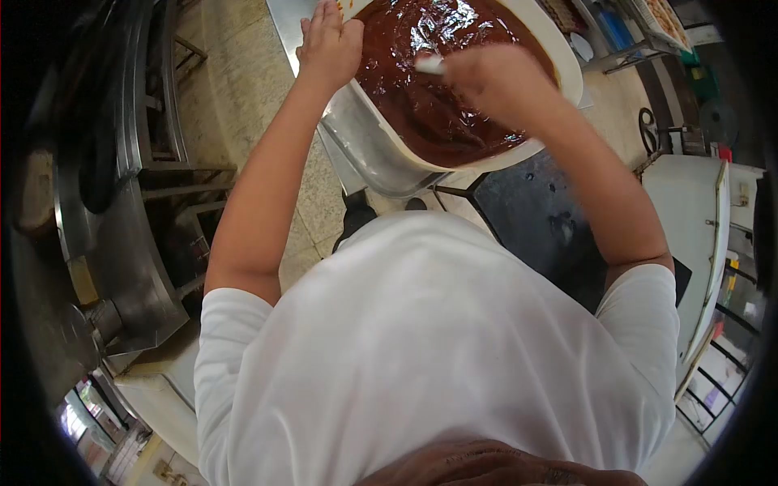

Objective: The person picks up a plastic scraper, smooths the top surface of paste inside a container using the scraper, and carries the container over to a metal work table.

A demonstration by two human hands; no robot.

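Note:
A large pale tub holds a glossy, dark reddish-brown sauce with swirl marks on its surface. At its left side my left hand grips the rim, thumb toward the inside and fingers along the outer edge. Over the sauce, my right hand is closed and slightly blurred by motion. From its fist sticks out the end of a white handle. The rest of that tool is hidden by the hand, so its kind cannot be made out.
Under the tub is a metal basin on a stand. A dark panel lies to the right, beside a white chest-like unit. Steel kitchen equipment lines the left. A rack with a tray of food stands at upper right.

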